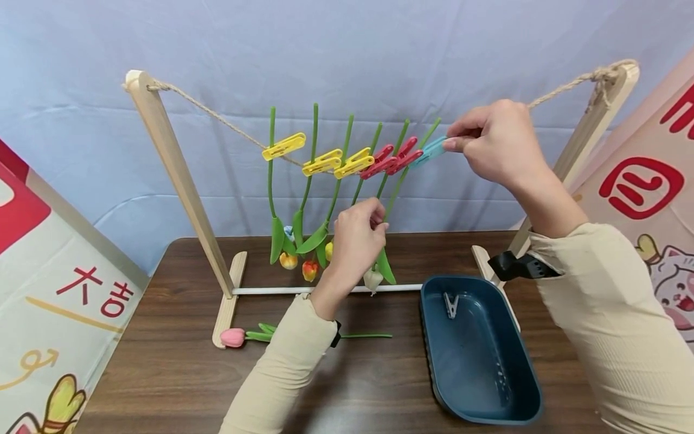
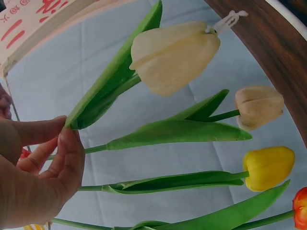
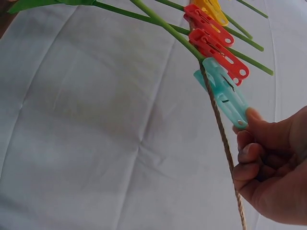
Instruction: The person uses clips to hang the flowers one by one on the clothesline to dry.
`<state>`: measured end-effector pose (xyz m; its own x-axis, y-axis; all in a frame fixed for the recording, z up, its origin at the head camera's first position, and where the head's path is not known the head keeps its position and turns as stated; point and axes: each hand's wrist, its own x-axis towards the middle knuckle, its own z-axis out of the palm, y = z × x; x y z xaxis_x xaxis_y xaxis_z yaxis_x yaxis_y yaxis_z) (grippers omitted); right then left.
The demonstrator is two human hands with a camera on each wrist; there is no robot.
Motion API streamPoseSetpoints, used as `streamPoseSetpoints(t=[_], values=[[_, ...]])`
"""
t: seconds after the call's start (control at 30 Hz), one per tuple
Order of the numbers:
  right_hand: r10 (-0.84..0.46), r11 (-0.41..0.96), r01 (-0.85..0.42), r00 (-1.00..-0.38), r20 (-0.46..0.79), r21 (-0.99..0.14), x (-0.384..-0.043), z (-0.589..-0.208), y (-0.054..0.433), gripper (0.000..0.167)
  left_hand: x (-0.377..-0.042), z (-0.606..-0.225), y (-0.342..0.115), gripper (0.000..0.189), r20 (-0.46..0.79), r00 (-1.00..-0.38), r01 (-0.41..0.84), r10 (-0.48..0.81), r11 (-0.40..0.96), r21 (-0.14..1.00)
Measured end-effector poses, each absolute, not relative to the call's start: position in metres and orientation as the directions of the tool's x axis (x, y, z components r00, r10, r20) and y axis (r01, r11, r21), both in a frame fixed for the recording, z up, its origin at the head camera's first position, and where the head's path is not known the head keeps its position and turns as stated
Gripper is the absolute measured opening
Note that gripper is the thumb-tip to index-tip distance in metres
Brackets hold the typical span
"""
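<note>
With thumb and fingers, my right hand (image 1: 496,141) pinches the tail end of a light blue clothespin (image 3: 226,93). The front of that clothespin is at the jute rope (image 3: 221,132), beside a green stem. My left hand (image 1: 355,238) pinches an artificial white tulip (image 2: 175,57) at its leaf base, and the flower head points down in the head view. Further left along the rope, red clothespins (image 1: 403,158) and yellow clothespins (image 1: 284,146) hold several tulips upside down by their stems. A yellow tulip (image 2: 268,167) and another white tulip (image 2: 260,108) hang beside my left hand.
Wooden posts (image 1: 176,181) carry the rope above a brown table (image 1: 162,386), with a white bar (image 1: 396,288) between their feet. A dark blue basin (image 1: 472,361) at the right contains a white clothespin (image 1: 451,305). One pink tulip (image 1: 233,337) lies in front.
</note>
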<state>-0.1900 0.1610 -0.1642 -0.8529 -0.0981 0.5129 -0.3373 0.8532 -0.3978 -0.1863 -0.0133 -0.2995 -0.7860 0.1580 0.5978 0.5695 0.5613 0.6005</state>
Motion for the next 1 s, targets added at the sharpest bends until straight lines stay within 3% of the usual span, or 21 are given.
streamPoseSetpoints(t=[0.17, 0.43, 0.73, 1.0], values=[[-0.110, 0.853, -0.338, -0.862, 0.496, -0.398, -0.190, -0.165, 0.158, 0.018, -0.185, -0.298, -0.011, 0.009, 0.578, -0.789, 0.578, 0.207, 0.569, 0.585], [-0.131, 0.862, -0.279, -0.930, 0.344, -0.424, -0.186, -0.160, 0.162, 0.029, -0.187, -0.300, -0.010, 0.007, 0.562, -0.800, 0.565, 0.209, 0.577, 0.590], [-0.115, 0.783, -0.343, -0.899, 0.422, -0.519, -0.176, -0.170, 0.172, 0.029, -0.188, -0.305, -0.012, 0.008, 0.548, -0.812, 0.550, 0.200, 0.578, 0.603], [-0.112, 0.784, -0.297, -0.931, 0.346, -0.544, -0.175, -0.190, 0.195, 0.026, -0.189, -0.311, -0.021, 0.007, 0.531, -0.825, 0.535, 0.195, 0.571, 0.623]])
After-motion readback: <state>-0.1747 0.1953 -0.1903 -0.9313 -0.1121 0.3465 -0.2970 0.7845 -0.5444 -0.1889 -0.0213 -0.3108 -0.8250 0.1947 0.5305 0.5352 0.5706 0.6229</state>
